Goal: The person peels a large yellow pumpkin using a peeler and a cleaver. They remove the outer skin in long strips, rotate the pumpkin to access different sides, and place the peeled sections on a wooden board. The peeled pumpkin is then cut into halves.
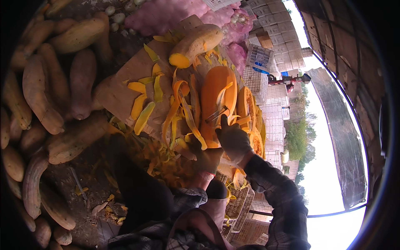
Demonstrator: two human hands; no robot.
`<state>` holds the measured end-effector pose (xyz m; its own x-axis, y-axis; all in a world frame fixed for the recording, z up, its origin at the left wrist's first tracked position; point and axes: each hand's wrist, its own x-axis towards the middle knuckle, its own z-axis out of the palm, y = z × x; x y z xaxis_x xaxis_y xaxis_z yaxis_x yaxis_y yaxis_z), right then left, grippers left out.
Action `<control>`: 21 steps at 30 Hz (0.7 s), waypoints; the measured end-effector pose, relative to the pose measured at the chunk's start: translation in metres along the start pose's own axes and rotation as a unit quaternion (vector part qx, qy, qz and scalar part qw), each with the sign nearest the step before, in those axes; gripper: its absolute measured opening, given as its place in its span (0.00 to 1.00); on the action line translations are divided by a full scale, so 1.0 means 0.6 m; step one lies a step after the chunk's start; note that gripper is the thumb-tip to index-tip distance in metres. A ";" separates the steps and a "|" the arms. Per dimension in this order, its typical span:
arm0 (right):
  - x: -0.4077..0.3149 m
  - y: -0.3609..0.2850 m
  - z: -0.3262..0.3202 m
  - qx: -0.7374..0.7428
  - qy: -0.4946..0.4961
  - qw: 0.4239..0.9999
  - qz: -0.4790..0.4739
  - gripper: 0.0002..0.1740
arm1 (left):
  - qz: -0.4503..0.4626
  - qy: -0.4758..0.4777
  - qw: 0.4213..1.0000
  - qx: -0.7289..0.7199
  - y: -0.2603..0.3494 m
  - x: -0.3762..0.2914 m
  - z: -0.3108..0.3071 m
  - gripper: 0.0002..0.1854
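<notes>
A large peeled orange squash lies lengthwise on a worn board before me. My right hand, in a dark work glove, grips what looks like a peeler, its head against the squash's upper side. A curled strip of peel stands up at the tool. Gloved as well, my left hand holds the squash's near end; its fingers are partly hidden and blurred. To the right of the squash are cut squash pieces with stringy flesh. An unpeeled squash with a cut end rests at the board's far side.
Peel strips litter the board, and more peelings heap below its near edge. Many whole squashes are piled at left. Pink mesh sacks lie beyond the board. Stacked white plastic crates line the right; another crate stands beside my knee.
</notes>
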<state>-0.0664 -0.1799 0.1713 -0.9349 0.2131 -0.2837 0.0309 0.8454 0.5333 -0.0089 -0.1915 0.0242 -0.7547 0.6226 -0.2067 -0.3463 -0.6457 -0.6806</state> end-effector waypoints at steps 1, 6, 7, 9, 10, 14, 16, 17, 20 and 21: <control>-0.042 -0.008 -0.010 0.028 -0.041 0.999 0.011 0.34 | 0.007 0.001 1.000 0.017 0.000 0.001 -0.007 0.47; -0.130 -0.022 -0.096 0.121 -0.076 0.988 -0.056 0.35 | -0.004 -0.017 0.999 0.044 -0.002 -0.006 -0.019 0.45; -0.104 -0.020 -0.107 0.083 -0.049 0.994 -0.047 0.34 | -0.032 -0.031 0.999 -0.019 -0.002 -0.006 -0.017 0.45; -0.030 -0.012 -0.124 0.082 0.061 0.994 -0.029 0.33 | -0.053 -0.041 0.994 -0.082 -0.002 -0.003 -0.010 0.45; 0.023 -0.015 -0.120 0.070 0.078 0.995 -0.006 0.32 | -0.049 -0.054 0.993 -0.091 0.000 -0.001 -0.006 0.45; 0.175 -0.034 -0.058 0.004 0.110 0.993 0.047 0.34 | 0.012 -0.001 1.000 -0.006 0.003 0.004 0.003 0.44; 0.190 -0.032 -0.025 -0.010 0.094 0.993 0.075 0.34 | 0.020 0.005 1.000 0.003 0.003 0.004 0.003 0.44; 0.182 -0.031 -0.012 -0.014 0.082 0.994 0.077 0.34 | 0.026 0.009 1.000 0.009 0.001 0.003 0.003 0.44; 0.107 -0.024 0.005 -0.044 0.036 0.995 0.077 0.36 | 0.061 0.020 0.997 0.049 -0.006 0.006 0.001 0.43; 0.076 -0.026 0.004 -0.058 0.039 0.996 0.063 0.36 | 0.078 0.027 0.995 0.061 -0.008 0.007 0.000 0.43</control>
<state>-0.1090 -0.1824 0.1481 -0.9508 0.2716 -0.1493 0.1123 0.7508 0.6509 -0.0106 -0.1860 0.0264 -0.7745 0.5310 -0.3437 -0.2942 -0.7835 -0.5473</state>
